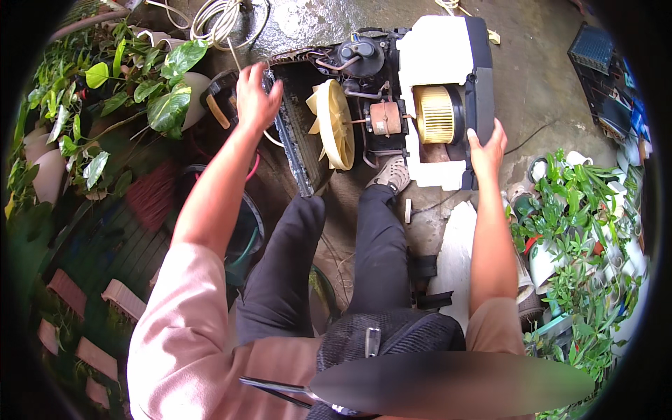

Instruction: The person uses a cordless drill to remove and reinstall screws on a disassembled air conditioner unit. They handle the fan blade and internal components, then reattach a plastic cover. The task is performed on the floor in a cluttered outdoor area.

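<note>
An opened window air conditioner (pixel 386 117) lies in front of me with its inner parts bare. My left hand (pixel 257 100) is at its left end, the thumb at the edge of the condenser coil (pixel 285 133) and the fingers bent over the outer side. At the other end my right hand (pixel 488 148) grips the dark grey end piece (pixel 481 91), thumb on the face. Between the hands are a cream fan blade (pixel 339 126), a copper-brown motor (pixel 386 118), a black compressor (pixel 362 57), white foam housing (pixel 432 52) and a yellowish blower wheel (pixel 434 114).
Potted plants crowd the left (pixel 164 84) and right (pixel 567 210) sides. Coiled pale cable (pixel 220 21) lies on the wet concrete floor beyond the unit. A dark bucket (pixel 248 224) stands by my left leg. My shoe (pixel 393 173) is close to the unit's near side.
</note>
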